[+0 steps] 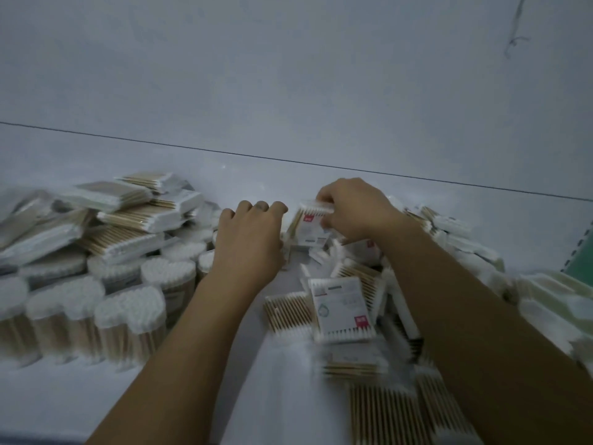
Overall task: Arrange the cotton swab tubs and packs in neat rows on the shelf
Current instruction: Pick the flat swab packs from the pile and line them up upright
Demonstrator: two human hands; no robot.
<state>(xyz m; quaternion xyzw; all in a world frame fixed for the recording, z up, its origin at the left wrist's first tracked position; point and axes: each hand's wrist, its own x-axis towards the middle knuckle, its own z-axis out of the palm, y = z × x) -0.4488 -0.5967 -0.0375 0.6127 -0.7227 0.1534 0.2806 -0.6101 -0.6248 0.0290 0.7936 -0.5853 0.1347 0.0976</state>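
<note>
1. A labelled pack (341, 309) of cotton swabs lay flat on the white shelf (288, 187), tilted slightly, and serves as the landmark here.
2. Beyond the labelled pack, the right hand (353, 210) pinched the top edge of a held pack (305, 229), which stood tilted near the rear of the shelf.
3. Beyond and left of the labelled pack, the left hand (250, 239) lay knuckles up with fingers curled down; whether it gripped anything could not be told. The hands were apart, just beside each other.
4. Left of the labelled pack, upright tubs (128, 319) stood in rough rows, blurred.
5. Farther left and behind the tubs, stacked packs (134, 216) rested unevenly on one another.
6. Right of the labelled pack, a loose heap of packs (449, 226) spread under and past the right forearm.
7. Behind everything rose a plain pale wall (288, 75).
</note>
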